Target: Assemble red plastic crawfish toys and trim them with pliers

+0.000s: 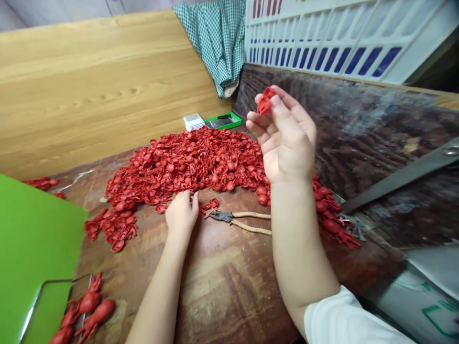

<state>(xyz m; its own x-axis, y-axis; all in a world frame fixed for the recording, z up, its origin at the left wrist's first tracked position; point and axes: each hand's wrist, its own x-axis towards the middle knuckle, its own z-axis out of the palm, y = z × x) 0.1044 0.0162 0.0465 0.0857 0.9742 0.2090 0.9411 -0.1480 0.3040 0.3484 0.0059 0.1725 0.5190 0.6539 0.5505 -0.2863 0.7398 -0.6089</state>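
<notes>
A large heap of small red moulded plastic pieces [186, 160] covers the middle of the brown wood-grain table [222, 296]. My right hand [285, 138] is raised above the heap's right side, its thumb and fingertips pinching a crumpled red piece [265, 101]. My left hand [182, 213] rests palm down at the heap's near edge, fingers curled, and whatever lies under them is hidden. Between my hands lie tan-handled pliers [233, 219], with a few red pieces [210, 205] at their jaws. Another red pile [332, 220] lies partly behind my right forearm.
A green board [32, 248] lies at the left, with large red pieces [86, 308] at its edge. Long dark scissors [401, 177] lie at the right. Behind stand a small white box [193, 122], a green case [224, 121], a checked cloth [215, 43] and a white-and-blue crate [322, 38].
</notes>
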